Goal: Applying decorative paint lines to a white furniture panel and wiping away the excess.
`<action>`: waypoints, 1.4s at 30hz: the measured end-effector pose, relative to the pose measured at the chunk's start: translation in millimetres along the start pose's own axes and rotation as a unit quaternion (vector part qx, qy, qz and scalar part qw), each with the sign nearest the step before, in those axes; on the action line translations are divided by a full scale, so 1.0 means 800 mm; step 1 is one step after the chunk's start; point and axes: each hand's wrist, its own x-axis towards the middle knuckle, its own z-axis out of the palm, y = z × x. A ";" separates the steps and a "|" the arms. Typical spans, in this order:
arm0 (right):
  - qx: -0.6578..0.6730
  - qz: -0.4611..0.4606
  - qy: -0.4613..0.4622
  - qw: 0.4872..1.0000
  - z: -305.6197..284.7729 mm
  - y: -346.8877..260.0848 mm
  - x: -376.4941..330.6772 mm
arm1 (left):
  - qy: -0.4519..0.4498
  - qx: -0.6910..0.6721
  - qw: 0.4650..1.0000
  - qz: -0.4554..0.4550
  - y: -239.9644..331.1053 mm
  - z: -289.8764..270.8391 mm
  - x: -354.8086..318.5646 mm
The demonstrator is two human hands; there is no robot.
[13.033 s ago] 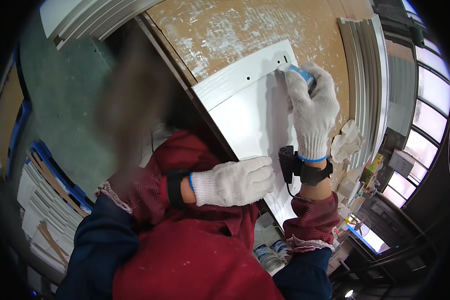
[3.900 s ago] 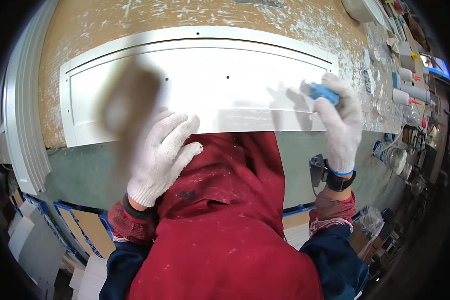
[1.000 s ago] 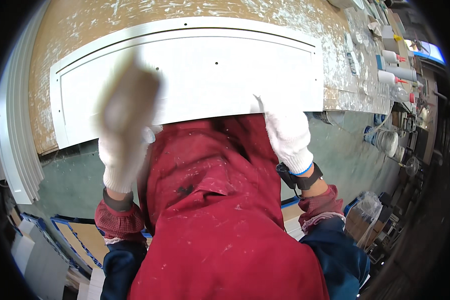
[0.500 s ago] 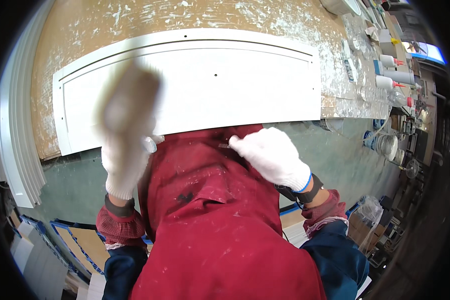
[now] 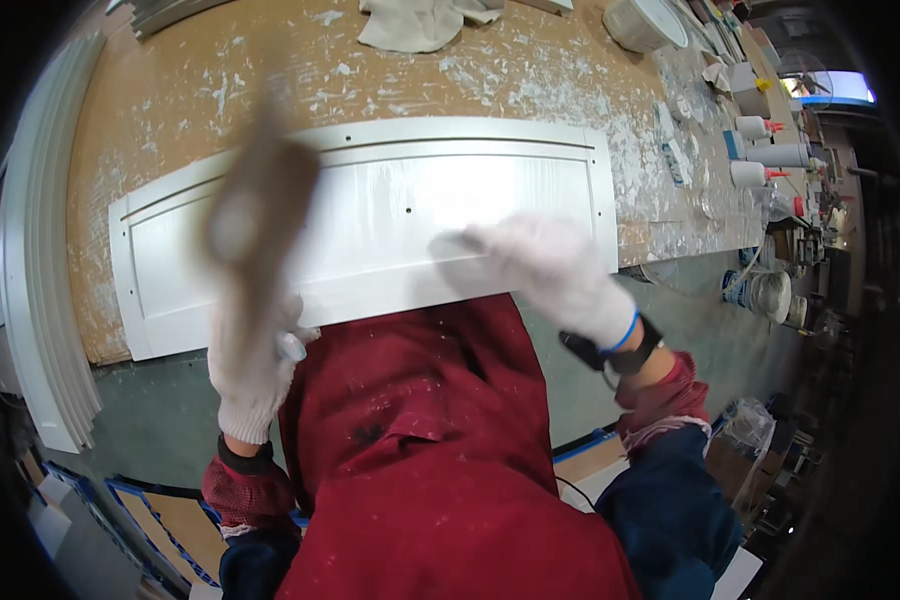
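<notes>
A white rectangular panel [image 5: 370,235] with a raised frame, a groove along its far side and several small dark holes lies at the near edge of the worktable. Over its right part is my white-gloved right hand [image 5: 555,275], closed, with a blurred grey thing or shadow at its fingertips. My gloved left hand [image 5: 245,365] is closed beside the panel's near edge. From it a small pale rounded end [image 5: 291,346] sticks out. A blurred brown shape [image 5: 265,205] with a pale patch rises above the left hand and hides part of it and of the panel.
The brown worktable [image 5: 170,110] is spattered white. A cloth [image 5: 410,25] and a white bucket [image 5: 647,24] are at the back. White bottles with red tips [image 5: 748,174] stand at the right. Long white mouldings [image 5: 45,230] stand at the left.
My right hand has moved from beside the apron up and over the panel. The left hand sits slightly lower in view. More of the table's far side shows.
</notes>
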 end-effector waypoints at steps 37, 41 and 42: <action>-0.103 -0.248 -0.091 0.959 0.124 -0.149 0.426 | 0.119 0.013 0.992 0.026 -0.016 -0.002 -0.001; -0.082 -0.293 -0.112 0.946 0.201 -0.160 0.441 | 0.186 -0.050 0.981 0.008 -0.014 0.008 0.000; -0.093 -0.326 -0.130 0.932 0.215 -0.167 0.439 | 0.181 -0.066 0.981 -0.002 -0.013 0.008 -0.004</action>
